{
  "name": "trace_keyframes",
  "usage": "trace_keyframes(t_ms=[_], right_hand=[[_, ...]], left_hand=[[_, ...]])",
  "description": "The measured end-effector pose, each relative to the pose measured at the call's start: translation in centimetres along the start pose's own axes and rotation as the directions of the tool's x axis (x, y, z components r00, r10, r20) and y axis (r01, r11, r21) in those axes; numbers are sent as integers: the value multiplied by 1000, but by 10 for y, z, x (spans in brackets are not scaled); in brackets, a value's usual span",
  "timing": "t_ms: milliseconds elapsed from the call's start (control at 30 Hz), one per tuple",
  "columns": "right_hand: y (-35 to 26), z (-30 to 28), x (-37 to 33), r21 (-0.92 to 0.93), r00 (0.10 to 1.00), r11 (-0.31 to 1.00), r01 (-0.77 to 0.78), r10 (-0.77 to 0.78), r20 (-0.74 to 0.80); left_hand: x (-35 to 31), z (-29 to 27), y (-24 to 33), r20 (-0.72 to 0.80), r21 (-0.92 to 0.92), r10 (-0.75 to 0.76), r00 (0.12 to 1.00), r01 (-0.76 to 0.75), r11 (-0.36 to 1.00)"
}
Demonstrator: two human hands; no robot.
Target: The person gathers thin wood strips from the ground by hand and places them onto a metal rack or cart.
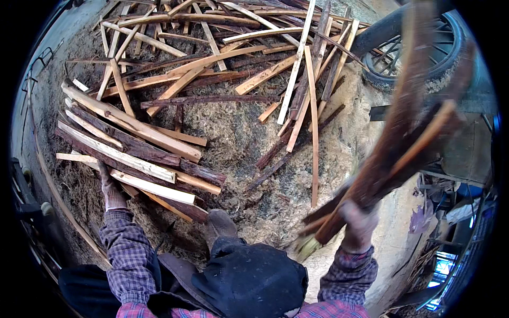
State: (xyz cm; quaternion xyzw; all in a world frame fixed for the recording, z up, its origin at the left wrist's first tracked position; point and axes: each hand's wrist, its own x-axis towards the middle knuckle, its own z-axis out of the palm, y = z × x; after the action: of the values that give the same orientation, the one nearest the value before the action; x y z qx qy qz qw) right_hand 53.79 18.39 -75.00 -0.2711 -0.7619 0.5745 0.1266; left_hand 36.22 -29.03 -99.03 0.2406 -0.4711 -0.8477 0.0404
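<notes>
My right hand (359,227) is closed round the lower part of a bundle of bark-covered wood slabs (379,159). The bundle stands tilted on the right, its upper end smeared by motion. On the left, my gloved left hand (112,188) grips a pale wood strip (154,183) near its left end, the thumb over it; the other fingers are partly hidden. That strip lies on the near side of a stack of slabs (132,132), some with dark bark and some pale and bare.
A loose heap of wood strips (212,58) spreads across the far ground. Sawdust and bark shreds cover the floor (228,132). A spoked wheel (411,47) stands at the far right. My shoe (220,225) is close to the stack's right end. A thin curved rod (58,196) runs along the left.
</notes>
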Motion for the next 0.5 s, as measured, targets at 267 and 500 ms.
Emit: trace_keyframes(t_ms=[267,500], right_hand=[[126,22,25,-32,961,992,119,-124,-249],[109,20,78,-169,998,984,60,-64,-19]], left_hand=[[2,9,-8,3,-23,-18,1000,18,1000],[0,4,-3,-17,-22,-11,1000,11,1000]])
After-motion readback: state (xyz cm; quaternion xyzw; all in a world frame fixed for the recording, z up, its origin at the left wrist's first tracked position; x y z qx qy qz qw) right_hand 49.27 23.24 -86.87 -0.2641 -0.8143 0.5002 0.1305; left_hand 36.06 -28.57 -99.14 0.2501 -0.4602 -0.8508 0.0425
